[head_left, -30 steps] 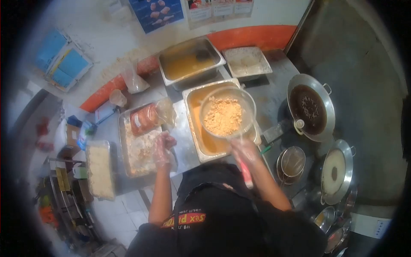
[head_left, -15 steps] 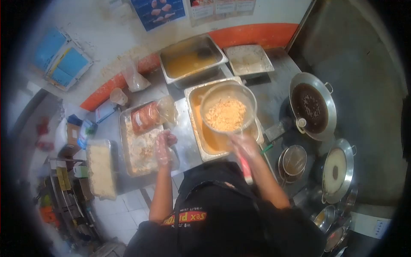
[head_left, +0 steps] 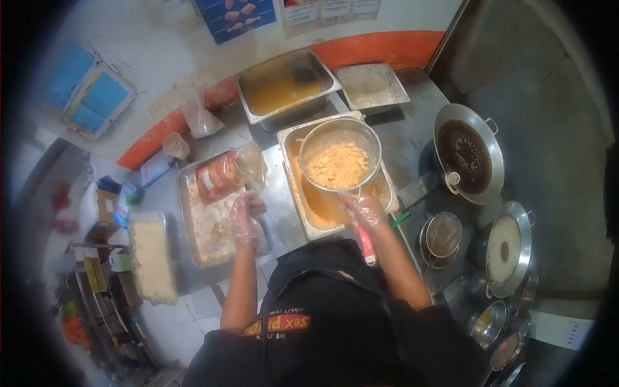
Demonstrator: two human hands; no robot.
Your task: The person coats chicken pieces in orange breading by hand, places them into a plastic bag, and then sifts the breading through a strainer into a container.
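My right hand (head_left: 363, 211), in a clear plastic glove, is wrapped round the handle of a round strainer (head_left: 376, 169); the red end of the handle sticks out below the hand. Pale, floury pieces (head_left: 340, 166) lie in the strainer. It is above a deep metal pan (head_left: 314, 230) coated with orange-brown breading. My left hand (head_left: 245, 218), gloved too, hovers at the right side of a floury tray (head_left: 205, 258) with its fingers loosely bent, apart from the thumb. It holds nothing that I can see. A bag of reddish meat (head_left: 218, 177) lies in that tray.
Behind stand a pan of yellowish liquid (head_left: 284, 97) and a smaller floury pan (head_left: 372, 87). On the right are a wok of dark oil (head_left: 465, 155), a second wok (head_left: 507, 251) and resting strainers (head_left: 443, 235). A pale-filled tray (head_left: 153, 258) sits far left.
The strainer has shifted slightly left, and the pieces in it have tumbled and show more distinctly. My left hand has barely moved. The whole view has shifted slightly.
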